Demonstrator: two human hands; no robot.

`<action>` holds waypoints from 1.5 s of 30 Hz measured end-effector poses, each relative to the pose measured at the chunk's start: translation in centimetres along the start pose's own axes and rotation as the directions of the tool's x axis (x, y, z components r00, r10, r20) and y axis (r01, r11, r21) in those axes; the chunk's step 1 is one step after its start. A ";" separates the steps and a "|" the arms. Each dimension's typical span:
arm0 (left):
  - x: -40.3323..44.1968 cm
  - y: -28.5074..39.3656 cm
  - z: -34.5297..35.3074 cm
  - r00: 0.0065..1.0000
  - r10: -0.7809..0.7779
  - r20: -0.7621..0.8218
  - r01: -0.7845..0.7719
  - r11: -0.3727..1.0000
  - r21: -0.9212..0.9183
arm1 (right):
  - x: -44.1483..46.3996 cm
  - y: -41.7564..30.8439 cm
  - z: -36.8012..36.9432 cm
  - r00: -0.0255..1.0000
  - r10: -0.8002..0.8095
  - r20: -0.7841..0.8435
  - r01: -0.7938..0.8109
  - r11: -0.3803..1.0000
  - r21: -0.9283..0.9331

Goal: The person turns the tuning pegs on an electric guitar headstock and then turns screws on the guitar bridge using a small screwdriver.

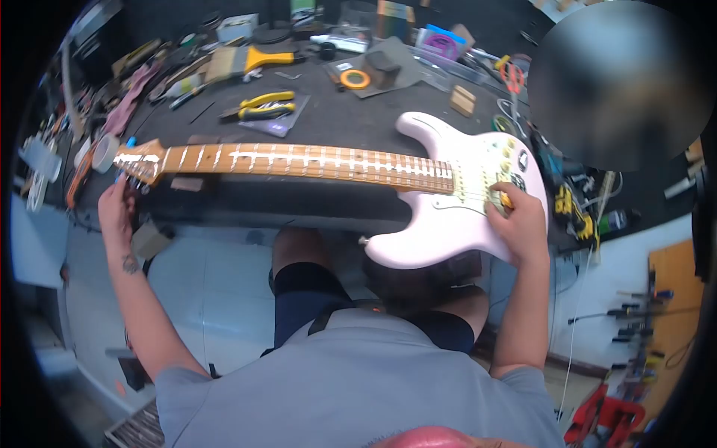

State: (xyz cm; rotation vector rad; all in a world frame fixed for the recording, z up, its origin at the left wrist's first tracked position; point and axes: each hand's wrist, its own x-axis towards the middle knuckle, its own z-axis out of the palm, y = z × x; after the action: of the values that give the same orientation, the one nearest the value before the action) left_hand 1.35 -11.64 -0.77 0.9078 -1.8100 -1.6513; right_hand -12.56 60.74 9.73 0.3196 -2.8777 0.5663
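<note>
A pale pink electric guitar (441, 228) lies across the workbench, its body to the right and its wooden neck (299, 160) pointing left. Strips of white cover the fretboard. At the far left end, my left hand (117, 213) is beside the lower edge of the headstock (149, 160), fingers curled near the tuning pegs; what they grip is too small to tell. My right hand (520, 224) rests over the bridge area of the body. Its thumb and fingers are closed around a small yellow-orange item (506, 200) whose kind I cannot make out.
Behind the neck lie yellow-handled pliers (261, 108), a wide paintbrush (250, 61) and a roll of orange tape (355, 79). Red scissors (512, 77) and a small wooden block (462, 101) are at the back right. A yellow-black tool (571, 213) sits right of the body.
</note>
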 end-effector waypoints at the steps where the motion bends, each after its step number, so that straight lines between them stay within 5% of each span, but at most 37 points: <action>1: 0.6 -0.1 -0.2 0.997 -0.070 -0.012 0.069 0.995 -0.075 | 0.1 0.0 -0.2 0.999 -0.040 0.001 0.040 0.999 -0.010; 5: 3.2 -1.7 -2.7 0.998 -0.043 0.046 0.043 0.999 0.001 | -0.2 0.4 0.1 0.998 -0.059 -0.018 0.059 0.998 0.013; 7: 3.2 -2.5 -2.2 0.984 0.175 0.034 -0.178 0.968 0.176 | -0.1 0.3 0.0 0.999 -0.032 0.002 0.032 0.999 0.001; 9: 2.3 -3.1 -1.3 0.853 0.521 0.022 -0.476 0.762 0.440 | -0.2 0.0 -0.3 0.999 -0.007 0.032 0.008 1.000 -0.024; 11: -1.6 -0.5 1.0 0.676 0.725 0.134 -0.535 0.356 0.766 | -0.4 0.4 0.0 0.999 -0.031 -0.044 0.030 0.999 -0.031; 12: -1.4 -1.0 1.3 0.532 0.833 0.152 -0.602 0.246 0.760 | -0.1 0.5 0.8 0.995 -0.072 -0.070 0.071 0.997 -0.013; 13: -2.5 -0.2 1.9 0.563 0.810 0.160 -0.548 0.222 0.806 | 0.1 1.6 1.4 0.993 -0.093 -0.072 0.094 0.996 0.009; 14: -3.0 0.2 2.2 0.568 0.814 0.123 -0.580 0.290 0.761 | 0.0 1.1 1.1 0.999 -0.030 -0.020 0.031 0.999 0.009; 16: -2.8 0.0 1.5 0.794 0.607 -0.032 -0.492 0.673 0.553 | 0.1 0.6 1.5 1.000 0.016 -0.025 -0.013 0.995 0.095; 17: -2.4 -0.6 1.0 0.930 0.364 -0.046 -0.356 0.927 0.120 | -0.1 0.2 1.3 0.999 0.041 -0.027 -0.037 0.990 0.134; 18: -2.4 -0.2 0.9 0.976 0.212 -0.054 -0.219 0.956 -0.196 | 0.1 -0.3 0.8 0.999 0.038 0.019 -0.040 0.996 0.077; 19: -3.2 0.7 1.1 0.989 0.131 -0.075 -0.148 0.935 -0.323 | 0.2 -0.4 1.1 1.000 0.003 -0.003 -0.003 0.995 0.095; 21: -2.2 1.2 0.3 0.995 -0.045 -0.088 0.016 0.953 -0.303 | 0.3 -0.8 1.2 0.998 -0.038 -0.047 0.043 0.993 0.112; 27: -0.8 2.7 0.4 0.976 -0.217 -0.030 0.207 0.958 -0.200 | 0.9 -0.5 0.5 0.994 0.021 0.104 -0.029 0.997 0.073; 30: 0.3 1.8 0.0 0.986 -0.164 -0.024 0.154 0.959 -0.240 | 0.7 0.0 0.8 0.996 0.009 0.084 -0.018 0.994 0.106; 33: 0.0 1.2 0.6 0.987 0.037 -0.158 -0.037 0.999 0.003 | 0.5 -0.2 0.8 0.997 0.010 0.074 -0.018 0.994 0.106; 34: -0.7 0.9 0.9 0.948 0.255 -0.192 -0.208 0.949 0.235 | 0.4 -0.6 0.7 0.997 0.012 0.073 -0.019 0.995 0.098; 36: -1.9 0.4 1.3 0.755 0.649 -0.099 -0.445 0.617 0.649 | 0.5 -1.6 0.3 0.996 0.034 0.087 -0.039 0.998 0.048; 39: -1.7 0.4 1.2 0.390 0.911 0.137 -0.519 0.095 0.849 | 0.5 -1.2 0.5 0.996 0.034 0.078 -0.039 0.998 0.055; 42: -2.1 -0.2 2.1 0.691 0.699 -0.181 -0.477 0.630 0.613 | 0.5 -0.7 0.7 0.997 0.034 0.067 -0.038 0.998 0.059; 44: -1.7 0.2 1.4 0.924 0.256 -0.285 -0.194 0.954 0.229 | 0.4 -0.6 0.8 0.997 0.048 0.064 -0.054 0.995 0.085; 45: -1.9 0.9 1.4 0.968 0.001 -0.252 0.004 1.000 0.018 | 0.2 -0.6 0.8 0.996 0.059 0.063 -0.066 0.991 0.116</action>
State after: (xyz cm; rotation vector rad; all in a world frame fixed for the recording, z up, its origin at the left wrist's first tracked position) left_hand 1.43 -9.26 0.03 1.0751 -1.6533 -1.4477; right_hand -12.70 59.81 9.26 0.2684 -2.9264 0.7524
